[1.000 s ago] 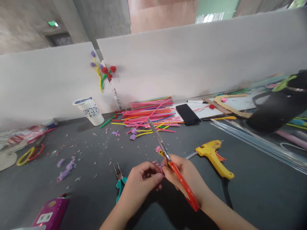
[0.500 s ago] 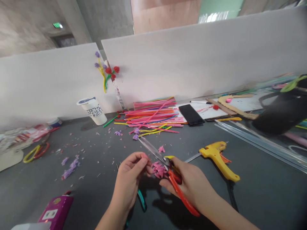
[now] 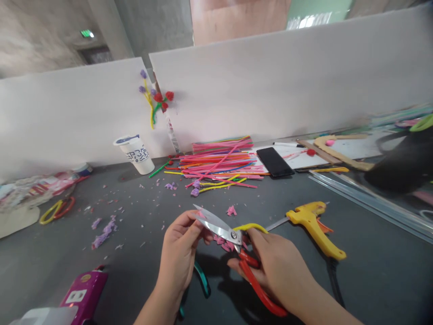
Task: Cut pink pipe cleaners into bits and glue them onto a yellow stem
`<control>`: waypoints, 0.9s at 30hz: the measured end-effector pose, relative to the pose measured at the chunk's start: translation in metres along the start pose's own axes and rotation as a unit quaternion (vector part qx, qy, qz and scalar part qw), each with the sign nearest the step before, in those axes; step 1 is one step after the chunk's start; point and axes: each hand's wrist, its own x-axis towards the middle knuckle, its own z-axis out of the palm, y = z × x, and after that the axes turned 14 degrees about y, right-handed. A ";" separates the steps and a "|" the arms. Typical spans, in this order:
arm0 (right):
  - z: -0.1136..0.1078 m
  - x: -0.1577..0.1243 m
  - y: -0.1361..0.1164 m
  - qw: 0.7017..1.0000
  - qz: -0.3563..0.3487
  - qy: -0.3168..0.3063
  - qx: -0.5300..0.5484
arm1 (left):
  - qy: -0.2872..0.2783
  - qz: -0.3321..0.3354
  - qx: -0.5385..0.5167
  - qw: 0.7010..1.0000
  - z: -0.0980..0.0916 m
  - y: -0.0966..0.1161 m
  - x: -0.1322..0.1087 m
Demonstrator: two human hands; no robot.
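Note:
Between thumb and fingers, my left hand [image 3: 181, 246] pinches a small pink piece [image 3: 200, 214], mostly hidden by the fingertips. My right hand [image 3: 274, 262] grips scissors [image 3: 233, 234] with one red and one yellow handle. Their blades are parted and reach to the pink piece at my left fingertips. Below the blades lies a heap of pink cut bits [image 3: 225, 243], partly covered by the scissors and fingers. A few more pink scraps [image 3: 231, 211] lie just beyond. Teal-handled pliers [image 3: 202, 277] rest on the table beneath my left hand, partly hidden.
A yellow glue gun [image 3: 314, 225] lies at right. Colourful pipe cleaners [image 3: 219, 162], a black phone [image 3: 274, 162] and a white cup [image 3: 137, 155] stand or lie at the back. Purple fuzz [image 3: 105, 232], other scissors [image 3: 57, 211] and a magenta box [image 3: 84, 293] are left. Clear sticks [image 3: 365, 205] lie at far right.
The scissors have swung left, their blades opening and coming to the pink piece in my left hand. The whole view has shifted slightly.

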 end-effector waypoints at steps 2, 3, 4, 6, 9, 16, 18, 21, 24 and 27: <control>0.001 -0.001 0.000 1.000 -0.003 0.000 -0.002 | -0.003 0.001 0.003 1.000 0.000 0.000 0.000; 0.001 -0.001 0.000 1.000 -0.005 0.000 -0.004 | -0.002 0.001 0.005 1.000 0.000 0.000 0.000; 0.001 -0.001 0.001 1.000 -0.008 0.001 -0.006 | -0.001 0.000 0.007 1.000 0.000 0.000 0.000; 0.002 0.000 0.001 1.000 -0.013 0.005 -0.011 | 0.002 -0.001 0.009 1.000 0.000 0.000 0.001; 0.002 0.000 0.001 1.000 -0.017 0.011 -0.009 | 0.005 -0.001 0.009 1.000 0.001 0.001 0.001; 0.001 0.000 0.001 1.000 -0.016 -0.004 -0.009 | 0.001 -0.010 0.005 1.000 0.001 0.001 -0.001; 0.001 0.000 0.001 1.000 -0.015 -0.005 -0.007 | 0.003 -0.010 0.004 1.000 0.001 0.001 -0.001; 0.001 0.000 0.001 1.000 -0.018 -0.007 -0.009 | 0.006 -0.012 0.007 1.000 0.001 0.001 0.000; 0.001 0.000 0.002 0.999 -0.021 -0.010 -0.024 | 0.011 -0.015 0.010 1.000 0.001 0.002 0.000; 0.000 0.001 0.002 0.999 -0.005 -0.025 -0.023 | 0.016 -0.013 0.008 1.000 0.002 0.003 0.000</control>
